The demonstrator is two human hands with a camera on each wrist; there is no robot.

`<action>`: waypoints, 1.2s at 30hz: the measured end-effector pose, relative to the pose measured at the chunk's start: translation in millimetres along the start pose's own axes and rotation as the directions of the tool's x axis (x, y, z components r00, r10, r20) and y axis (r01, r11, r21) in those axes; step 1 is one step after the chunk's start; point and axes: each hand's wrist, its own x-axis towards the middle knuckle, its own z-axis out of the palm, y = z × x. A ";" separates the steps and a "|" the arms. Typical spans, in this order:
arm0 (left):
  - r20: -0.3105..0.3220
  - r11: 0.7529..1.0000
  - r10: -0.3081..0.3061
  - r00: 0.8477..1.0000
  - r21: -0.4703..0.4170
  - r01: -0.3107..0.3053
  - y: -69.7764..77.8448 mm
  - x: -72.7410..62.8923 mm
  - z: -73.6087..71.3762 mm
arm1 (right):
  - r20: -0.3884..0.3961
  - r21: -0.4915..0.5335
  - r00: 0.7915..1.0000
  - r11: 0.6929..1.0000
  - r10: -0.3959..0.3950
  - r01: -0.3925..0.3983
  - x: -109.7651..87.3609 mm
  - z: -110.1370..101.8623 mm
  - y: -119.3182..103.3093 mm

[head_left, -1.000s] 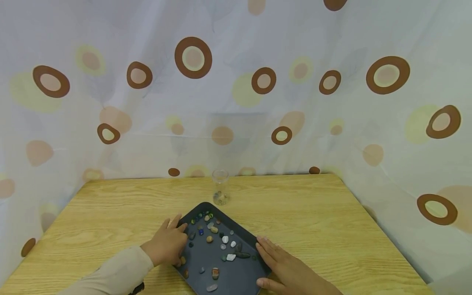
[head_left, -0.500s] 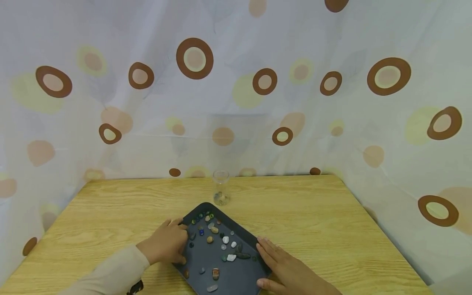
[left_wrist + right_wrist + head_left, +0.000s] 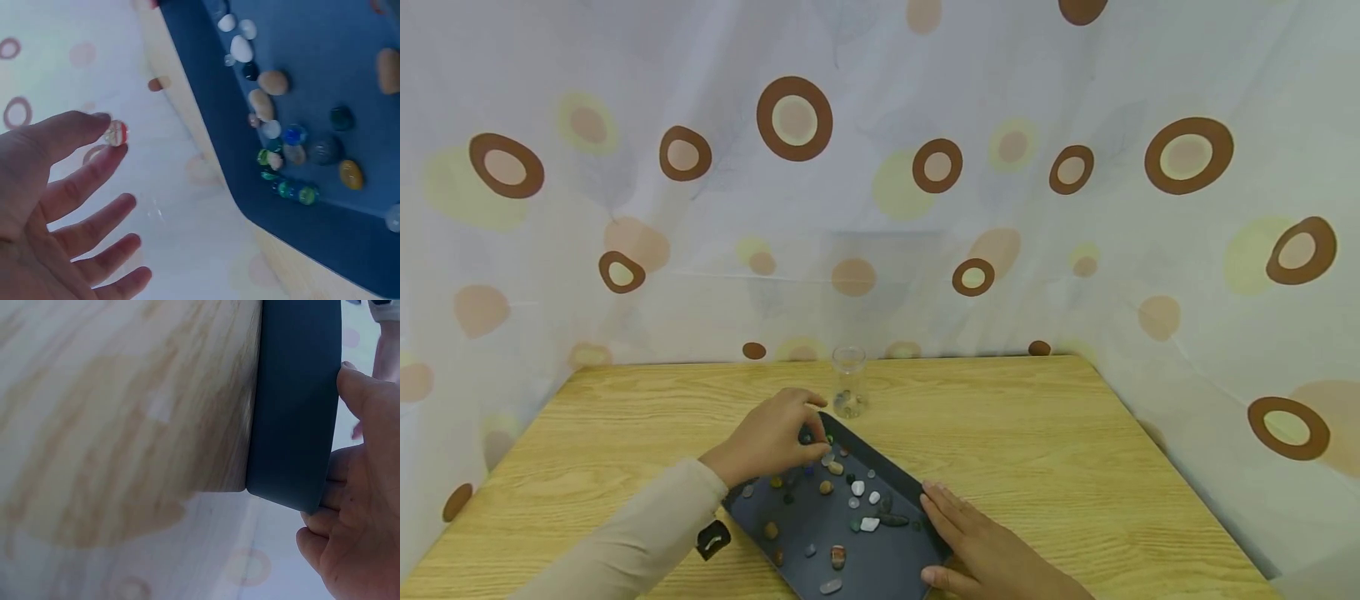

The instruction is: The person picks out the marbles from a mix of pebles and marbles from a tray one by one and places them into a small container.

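Right now I have the left hand (image 3: 767,437) above the far corner of the dark tray (image 3: 880,567), its thumb and forefinger tips pinching one small glass marble (image 3: 117,133), clear with red and white; its other three fingers are spread and hold nothing. The right hand (image 3: 992,546) rests at the tray's right corner, fingers straight and pressed side by side at the rim, thumb set apart from them.

To handle this well, I judge the pinch should stay at the very tips and only moderately firm, since smooth glass could slip out. I would keep those spread fingers away from the clear cup (image 3: 849,367), which looks easy to tip, and let the right hand steady the tray without shoving it.

That cup stands just beyond the tray's far corner, towards the table's far edge, small pieces at its bottom. Pebbles (image 3: 858,487) and blue and green marbles (image 3: 284,189) lie loose on the tray. Under it all is a wood-grain table (image 3: 1037,450); a pale cloth (image 3: 880,183) printed with brown rings hangs behind and along both sides.
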 end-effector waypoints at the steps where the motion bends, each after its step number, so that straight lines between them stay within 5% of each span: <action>1: -0.016 0.999 -0.015 1.000 -0.034 0.015 -0.1 5.0 -1.0 | -0.002 -0.003 1.000 1.000 -0.002 0.002 0.1 0.2 0.0; 9: -0.163 0.945 -0.164 0.973 -0.308 0.108 -2.8 45.0 -5.8 | -0.001 -0.003 1.000 1.000 0.001 -0.001 0.5 -0.7 -0.5; 13: -0.217 0.901 -0.267 0.939 -0.401 0.163 -4.3 60.7 -3.4 | 0.004 0.004 1.000 1.000 0.006 -0.006 0.3 -0.6 0.0; 21: -0.257 0.762 -0.463 0.848 -0.604 0.233 -11.0 82.8 8.1 | 0.003 -0.005 1.000 1.000 0.006 -0.006 1.0 0.7 0.9; 28: -0.358 0.756 -0.495 0.792 -0.626 0.189 -20.3 97.0 26.4 | 0.026 0.035 0.999 0.999 0.034 -0.035 0.0 -0.6 1.0; 32: -0.391 0.770 -0.497 0.775 -0.611 0.185 -24.0 101.1 35.0 | 0.026 0.034 0.999 0.999 0.032 -0.033 -0.4 -1.0 0.4; 36: -0.369 0.751 -0.522 0.769 -0.626 0.209 -25.0 100.7 40.4 | 0.024 0.036 0.999 0.999 0.029 -0.030 -0.5 -1.4 0.1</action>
